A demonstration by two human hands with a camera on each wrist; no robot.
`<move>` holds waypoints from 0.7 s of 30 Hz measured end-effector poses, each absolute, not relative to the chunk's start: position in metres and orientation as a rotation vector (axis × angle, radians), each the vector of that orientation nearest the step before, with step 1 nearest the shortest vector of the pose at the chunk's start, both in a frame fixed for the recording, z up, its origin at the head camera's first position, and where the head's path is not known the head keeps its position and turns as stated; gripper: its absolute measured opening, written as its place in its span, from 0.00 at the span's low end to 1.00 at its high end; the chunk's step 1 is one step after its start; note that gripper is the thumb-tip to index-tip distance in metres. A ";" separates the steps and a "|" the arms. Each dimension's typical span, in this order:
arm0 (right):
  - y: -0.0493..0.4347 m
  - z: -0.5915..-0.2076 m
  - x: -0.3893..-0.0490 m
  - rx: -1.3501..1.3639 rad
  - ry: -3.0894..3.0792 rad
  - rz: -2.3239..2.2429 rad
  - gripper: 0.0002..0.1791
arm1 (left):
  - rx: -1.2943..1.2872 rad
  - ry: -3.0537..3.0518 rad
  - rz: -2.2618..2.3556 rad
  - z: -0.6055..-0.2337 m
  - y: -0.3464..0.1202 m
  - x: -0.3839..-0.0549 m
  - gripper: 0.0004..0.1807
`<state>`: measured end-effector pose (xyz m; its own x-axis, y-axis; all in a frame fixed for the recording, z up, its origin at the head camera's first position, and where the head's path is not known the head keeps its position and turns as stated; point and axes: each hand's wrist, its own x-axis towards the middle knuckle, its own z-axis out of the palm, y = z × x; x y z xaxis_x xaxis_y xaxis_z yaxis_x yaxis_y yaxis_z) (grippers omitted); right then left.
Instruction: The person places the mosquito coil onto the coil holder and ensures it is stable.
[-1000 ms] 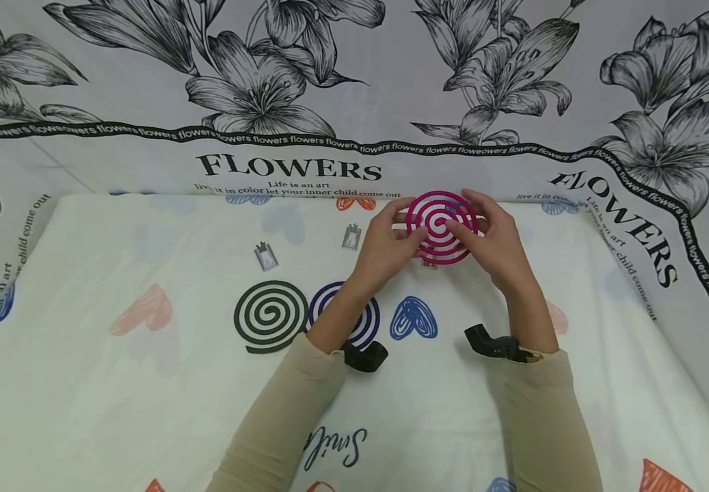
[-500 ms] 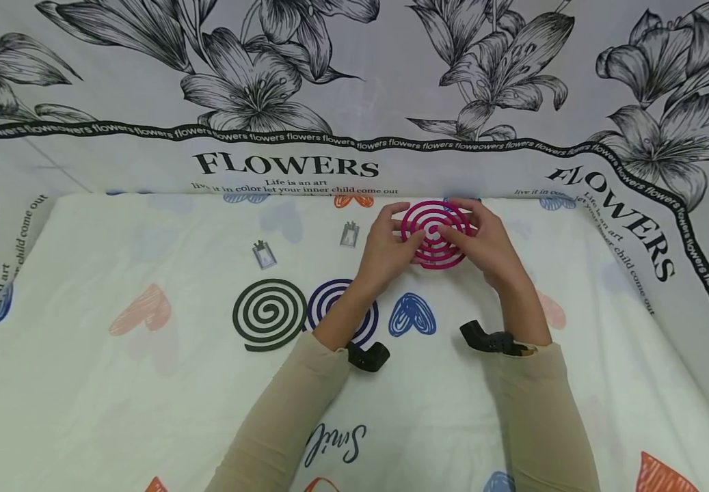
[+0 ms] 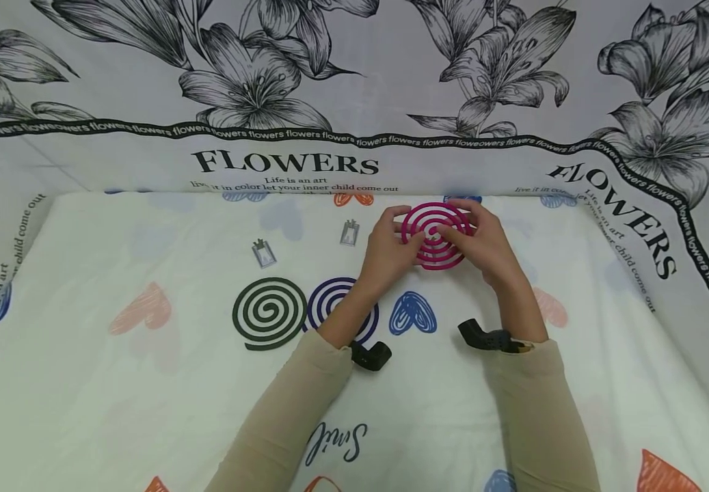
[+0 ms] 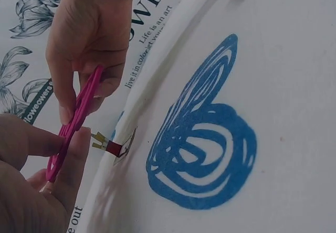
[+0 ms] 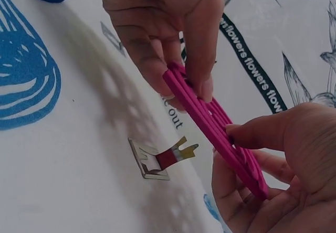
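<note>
A pink mosquito coil (image 3: pixel 437 267) is held up flat-faced between both hands near the back of the table. My left hand (image 3: pixel 388 249) pinches its left side, thumb on the near face and fingers behind. My right hand (image 3: pixel 489 242) pinches the right side in the same way, its thumb close to the spiral's centre. Just beneath the coil, a small metal coil stand (image 5: pixel 168 158) with a raised, forked red-and-yellow prong shows in the right wrist view. The coil is apart from that prong. In the head view, coil and hands hide this stand.
A dark green coil (image 3: pixel 270 313) lies flat at centre-left. Beside it is a blue coil (image 3: pixel 332 281), partly under the left forearm. Two more metal stands, the left one (image 3: pixel 264 253) and the right one (image 3: pixel 349 233), lie behind them. A flower-printed cloth (image 3: pixel 385 75) rises at the back.
Both hands have brought the pink coil slightly lower and nearer in the head view, covering the stand seen below it earlier. In the last half second they barely move.
</note>
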<state>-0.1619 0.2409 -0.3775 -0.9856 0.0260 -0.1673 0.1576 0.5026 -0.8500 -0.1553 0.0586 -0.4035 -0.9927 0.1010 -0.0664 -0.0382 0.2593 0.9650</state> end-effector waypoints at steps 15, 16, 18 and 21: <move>0.243 -0.390 -0.166 0.155 2.614 -1.470 0.38 | 0.073 2.345 1.772 -0.408 0.057 -0.166 0.35; 0.243 -0.390 -0.166 0.156 2.614 -1.471 0.38 | 0.075 2.345 1.771 -0.409 0.058 -0.166 0.34; 0.245 -0.390 -0.167 0.160 2.613 -1.469 0.38 | 0.082 2.333 1.782 -0.409 0.059 -0.167 0.34; 0.244 -0.391 -0.167 0.158 2.603 -1.471 0.38 | 0.084 2.321 1.790 -0.410 0.058 -0.167 0.33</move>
<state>-0.1669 0.2443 -0.3911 -0.9836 0.0189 -0.1794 0.1635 0.5141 -0.8420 -0.1671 0.0583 -0.4099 -0.9765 0.1719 -0.1303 -0.0823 0.2614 0.9617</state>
